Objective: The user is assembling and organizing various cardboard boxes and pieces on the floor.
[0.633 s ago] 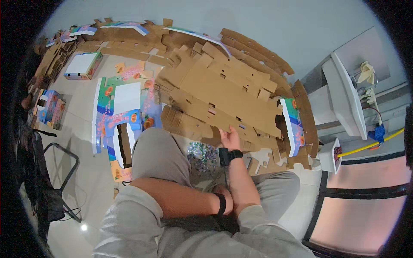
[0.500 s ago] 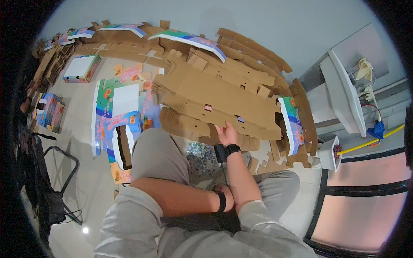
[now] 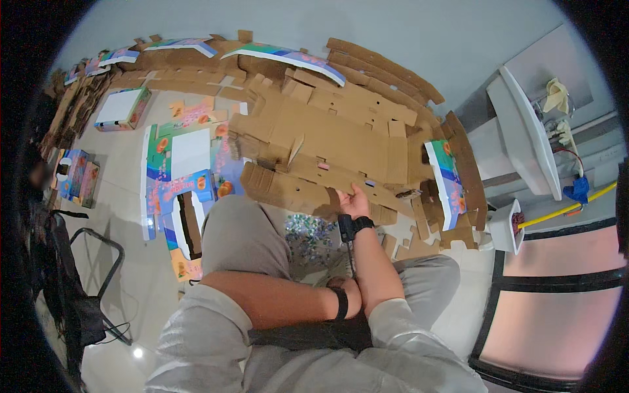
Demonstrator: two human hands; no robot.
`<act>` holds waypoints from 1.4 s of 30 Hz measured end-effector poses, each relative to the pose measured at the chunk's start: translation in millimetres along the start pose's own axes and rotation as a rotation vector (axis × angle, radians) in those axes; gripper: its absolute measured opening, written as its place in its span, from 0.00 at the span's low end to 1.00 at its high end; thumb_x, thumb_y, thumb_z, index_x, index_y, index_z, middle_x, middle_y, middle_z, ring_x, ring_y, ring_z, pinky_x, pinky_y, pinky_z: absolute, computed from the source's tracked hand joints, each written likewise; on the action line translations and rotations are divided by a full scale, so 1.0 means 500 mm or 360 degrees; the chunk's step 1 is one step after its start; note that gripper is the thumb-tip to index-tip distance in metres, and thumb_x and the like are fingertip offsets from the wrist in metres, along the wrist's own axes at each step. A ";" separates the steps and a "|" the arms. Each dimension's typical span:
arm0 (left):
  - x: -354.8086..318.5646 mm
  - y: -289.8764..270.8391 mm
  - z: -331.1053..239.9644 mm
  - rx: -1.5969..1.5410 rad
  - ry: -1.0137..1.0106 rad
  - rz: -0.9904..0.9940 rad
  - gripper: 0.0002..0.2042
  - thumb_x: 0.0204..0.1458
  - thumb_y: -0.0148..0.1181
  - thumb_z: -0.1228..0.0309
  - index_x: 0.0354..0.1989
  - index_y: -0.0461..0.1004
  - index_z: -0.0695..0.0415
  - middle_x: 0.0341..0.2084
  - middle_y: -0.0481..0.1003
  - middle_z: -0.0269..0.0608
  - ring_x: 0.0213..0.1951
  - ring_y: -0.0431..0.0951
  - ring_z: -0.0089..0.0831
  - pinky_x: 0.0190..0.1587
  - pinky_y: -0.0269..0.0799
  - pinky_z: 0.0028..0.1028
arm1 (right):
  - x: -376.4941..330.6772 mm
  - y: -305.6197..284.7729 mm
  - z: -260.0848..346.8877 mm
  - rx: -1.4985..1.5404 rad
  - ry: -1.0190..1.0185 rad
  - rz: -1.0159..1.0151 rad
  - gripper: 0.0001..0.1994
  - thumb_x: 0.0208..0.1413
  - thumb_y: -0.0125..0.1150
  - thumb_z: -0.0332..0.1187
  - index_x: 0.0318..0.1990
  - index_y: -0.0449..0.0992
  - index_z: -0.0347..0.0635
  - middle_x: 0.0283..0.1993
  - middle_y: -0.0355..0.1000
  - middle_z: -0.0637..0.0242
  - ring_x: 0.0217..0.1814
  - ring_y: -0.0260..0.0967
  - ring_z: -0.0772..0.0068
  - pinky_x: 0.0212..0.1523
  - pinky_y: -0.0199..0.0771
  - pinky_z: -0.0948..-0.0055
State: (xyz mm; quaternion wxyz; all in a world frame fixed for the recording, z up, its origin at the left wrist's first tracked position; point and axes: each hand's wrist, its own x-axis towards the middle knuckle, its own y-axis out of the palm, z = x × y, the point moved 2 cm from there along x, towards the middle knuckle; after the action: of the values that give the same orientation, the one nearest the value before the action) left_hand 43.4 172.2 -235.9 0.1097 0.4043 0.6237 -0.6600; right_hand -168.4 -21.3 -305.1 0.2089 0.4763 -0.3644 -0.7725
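Note:
A large flattened cardboard box (image 3: 327, 134), brown side up, lies in front of me with slots and flaps along its edges. At its near edge, my right hand (image 3: 354, 204) grips the flap, palm partly turned up, with a black strap and small device on the wrist. My left forearm crosses my lap, and my left hand (image 3: 354, 298) rests beneath the right forearm. Its fingers are hidden. Left of the brown sheet lies a printed flattened box (image 3: 157, 147) in green, blue and orange, beside a printed carton piece with a long opening (image 3: 190, 226).
Two printed boxes (image 3: 123, 110) (image 3: 75, 173) stand at left near a black metal frame (image 3: 118, 262). Cardboard strips (image 3: 386, 75) lean along the wall. A white basin (image 3: 524, 134), yellow pole (image 3: 573, 208) and white bin (image 3: 508, 226) are at right. Shiny scraps (image 3: 308, 239) lie between my knees.
The flattened box's near and right edges have shifted and folded; a flap now stands up on its left part. My right hand has moved slightly right and nearer. The left arm stays nearly still.

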 end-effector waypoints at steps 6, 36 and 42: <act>-0.007 -0.018 -0.015 -0.0009 0.0051 0.0388 0.22 0.64 0.49 0.59 0.65 0.74 0.47 0.58 0.78 0.43 0.56 0.78 0.46 0.58 0.71 0.51 | -0.050 -0.019 -0.014 0.0152 -0.0048 0.0114 0.17 0.73 0.53 0.35 0.61 0.68 0.34 0.65 0.71 0.50 0.66 0.71 0.50 0.67 0.78 0.53; -0.041 -0.004 -0.027 -0.0001 -0.0033 0.0092 0.21 0.57 0.59 0.57 0.59 0.81 0.43 0.55 0.79 0.40 0.53 0.77 0.45 0.49 0.71 0.53 | -0.008 -0.084 -0.052 -0.2493 -0.0087 -0.0089 0.21 0.68 0.58 0.50 0.41 0.75 0.35 0.28 0.76 0.56 0.27 0.74 0.62 0.32 0.78 0.61; -0.126 -0.077 0.013 0.0024 0.0079 0.0117 0.18 0.58 0.58 0.59 0.54 0.83 0.48 0.49 0.81 0.46 0.53 0.78 0.47 0.54 0.69 0.54 | -0.068 -0.007 0.002 -0.4008 -0.1301 0.0037 0.26 0.54 0.73 0.38 0.60 0.75 0.48 0.61 0.72 0.52 0.63 0.68 0.49 0.62 0.73 0.55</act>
State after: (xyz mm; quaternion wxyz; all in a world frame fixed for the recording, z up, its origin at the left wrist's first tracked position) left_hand 56.7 151.3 -166.0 0.1153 0.4439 0.6059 -0.6500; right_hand -153.6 3.9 -287.6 0.3878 -0.3107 0.5568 -0.6656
